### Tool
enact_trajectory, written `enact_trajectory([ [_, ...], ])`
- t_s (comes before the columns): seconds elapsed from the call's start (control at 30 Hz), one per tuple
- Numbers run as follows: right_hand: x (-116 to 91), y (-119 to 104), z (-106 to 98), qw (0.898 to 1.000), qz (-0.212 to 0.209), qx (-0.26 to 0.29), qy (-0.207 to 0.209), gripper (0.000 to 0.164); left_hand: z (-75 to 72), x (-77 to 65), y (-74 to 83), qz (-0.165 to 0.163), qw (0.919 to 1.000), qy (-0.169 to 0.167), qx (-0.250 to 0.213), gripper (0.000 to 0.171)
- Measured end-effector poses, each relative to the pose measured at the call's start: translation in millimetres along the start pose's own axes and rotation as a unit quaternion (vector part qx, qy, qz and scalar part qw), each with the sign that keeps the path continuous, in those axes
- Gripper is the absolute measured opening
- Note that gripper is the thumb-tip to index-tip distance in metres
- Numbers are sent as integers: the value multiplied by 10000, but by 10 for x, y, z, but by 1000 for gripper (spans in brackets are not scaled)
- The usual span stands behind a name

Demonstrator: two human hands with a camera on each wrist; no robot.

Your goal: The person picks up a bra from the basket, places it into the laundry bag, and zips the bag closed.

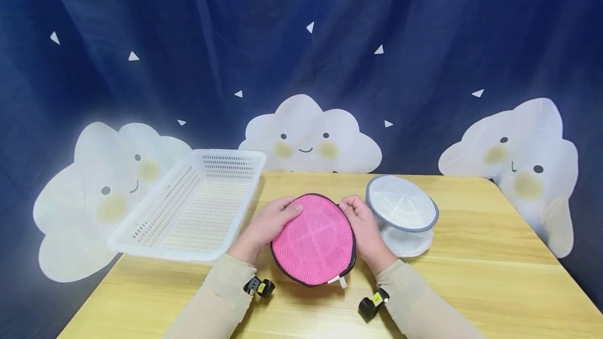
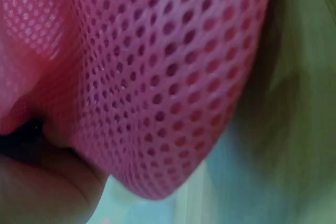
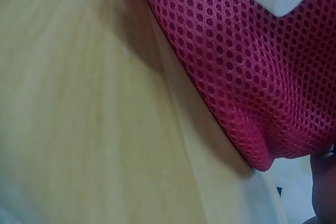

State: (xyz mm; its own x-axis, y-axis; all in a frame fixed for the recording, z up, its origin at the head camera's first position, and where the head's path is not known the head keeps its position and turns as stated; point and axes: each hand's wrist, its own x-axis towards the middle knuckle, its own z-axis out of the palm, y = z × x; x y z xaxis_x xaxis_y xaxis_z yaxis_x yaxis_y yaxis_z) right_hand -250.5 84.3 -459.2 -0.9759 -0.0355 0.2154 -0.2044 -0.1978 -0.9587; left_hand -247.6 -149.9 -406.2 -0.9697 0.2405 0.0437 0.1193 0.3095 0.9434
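Note:
A round pink mesh laundry bag (image 1: 314,239) with dark trim and a small white tag (image 1: 342,281) is held between both hands over the table. My left hand (image 1: 270,222) grips its upper left rim, thumb lying on the pink face and the other fingers behind it. On the upper right rim, my right hand (image 1: 364,226) pinches the dark edge. Up close in the left wrist view, the pink mesh (image 2: 157,77) bulges beside a finger. The right wrist view shows the bag's mesh side (image 3: 226,66) hanging over the wood.
To the left stands a white plastic basket (image 1: 256,192) with slotted walls. A white mesh laundry bag (image 1: 402,203) with grey trim sits just right of my right hand. Behind the wooden table (image 1: 494,276) hangs a dark blue curtain (image 1: 301,25) with cloud prints.

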Motion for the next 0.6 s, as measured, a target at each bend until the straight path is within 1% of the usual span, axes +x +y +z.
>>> enact_trajectory([
  [0.07, 8, 6, 1, 10000, -16, -89, -20, 18, 5, -4, 21, 63, 9999, 137, -63, 27],
  [0.17, 15, 7, 3, 9997, -22, -258, -30, 17, 16, 2, 37, 135, 9982, 573, -130, 19],
  [0.33, 19, -1, 14, 9984, -189, -505, 184, 17, 12, 22, 23, 86, 9911, 1319, -140, 20],
  [0.37, 18, 1, 14, 9978, -228, -571, 241, 17, 5, 25, 16, 70, 9892, 1449, -203, 21],
  [0.43, 19, 4, 13, 9969, -284, -655, 319, 16, -15, 37, -1, 34, 9837, 1778, -255, 22],
  [0.53, 19, 12, 9, 9968, -229, -702, 304, 15, -48, 68, -28, 37, 9725, 2254, -591, 22],
  [0.6, 17, 12, 11, 9969, -191, -723, 247, 14, -57, 82, -36, 83, 9640, 2513, -859, 22],
])
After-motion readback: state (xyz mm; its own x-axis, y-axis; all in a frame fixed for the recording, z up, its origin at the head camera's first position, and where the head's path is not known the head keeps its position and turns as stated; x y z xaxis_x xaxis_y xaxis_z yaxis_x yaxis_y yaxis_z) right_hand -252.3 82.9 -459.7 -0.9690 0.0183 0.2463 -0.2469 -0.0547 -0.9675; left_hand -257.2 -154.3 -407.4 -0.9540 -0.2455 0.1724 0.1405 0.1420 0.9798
